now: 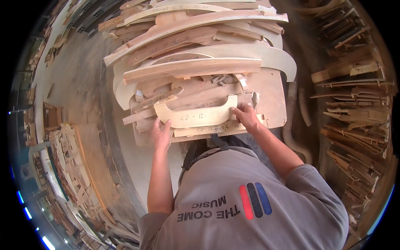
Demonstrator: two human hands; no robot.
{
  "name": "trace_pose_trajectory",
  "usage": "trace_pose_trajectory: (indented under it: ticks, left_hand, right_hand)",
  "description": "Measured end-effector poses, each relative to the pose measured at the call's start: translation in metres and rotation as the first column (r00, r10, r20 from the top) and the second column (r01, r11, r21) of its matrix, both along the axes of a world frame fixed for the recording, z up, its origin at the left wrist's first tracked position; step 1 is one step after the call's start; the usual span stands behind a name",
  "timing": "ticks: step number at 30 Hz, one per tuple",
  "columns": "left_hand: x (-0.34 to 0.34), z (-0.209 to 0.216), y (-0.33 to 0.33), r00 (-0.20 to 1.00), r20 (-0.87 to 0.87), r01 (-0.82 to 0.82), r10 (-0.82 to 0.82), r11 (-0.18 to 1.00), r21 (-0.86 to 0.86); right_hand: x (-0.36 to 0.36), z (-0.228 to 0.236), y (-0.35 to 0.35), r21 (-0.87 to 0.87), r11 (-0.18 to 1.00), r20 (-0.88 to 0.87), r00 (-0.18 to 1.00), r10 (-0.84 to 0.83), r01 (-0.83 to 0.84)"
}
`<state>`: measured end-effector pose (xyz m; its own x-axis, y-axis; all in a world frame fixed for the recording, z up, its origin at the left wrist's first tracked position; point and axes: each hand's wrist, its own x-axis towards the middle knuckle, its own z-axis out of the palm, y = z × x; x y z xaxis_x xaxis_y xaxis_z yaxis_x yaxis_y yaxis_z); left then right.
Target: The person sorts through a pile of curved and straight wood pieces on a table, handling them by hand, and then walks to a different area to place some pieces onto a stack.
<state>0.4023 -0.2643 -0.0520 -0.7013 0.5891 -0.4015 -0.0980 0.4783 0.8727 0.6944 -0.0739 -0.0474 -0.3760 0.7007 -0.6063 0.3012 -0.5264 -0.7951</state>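
A pale, U-shaped plywood template [196, 116] with handwriting on its face is held level in front of me. My left hand [161, 132] grips its left end, thumb on the near edge. At the right end my right hand [246, 116] pinches it, thumb on top and the other fingers mostly out of sight. Just below it, nearer my body, lies a second marked wooden piece [208, 129], partly covered by the template. Behind it, thin curved wood strips [166, 98] and a small heap of grey cloth-like material [223, 79] rest on the board [273, 100].
Long curved wooden pieces [196, 68] are piled high at the far side of the board. To the right, wall racks [354, 96] hold many wooden shapes. A flexible hose [290, 125] runs down beside the board. More wood pieces [68, 160] are stacked at the left.
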Motion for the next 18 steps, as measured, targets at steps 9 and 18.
trace_pose_trajectory:
  ticks: [9, 18]
  left_hand:
    - [0.016, 0.009, -0.057, 0.871, 0.367, -0.423, 0.326, 0.877, 0.226]
    - [0.047, -0.017, -0.151, 0.697, 0.589, -0.654, 0.409, 0.7, 0.287]
  right_hand:
    - [0.022, -0.005, -0.02, 0.013, 0.915, -0.223, 0.891, 0.396, -0.403]
    - [-0.017, 0.005, -0.008, 0.6, 0.348, 0.385, 0.641, 0.664, -0.72]
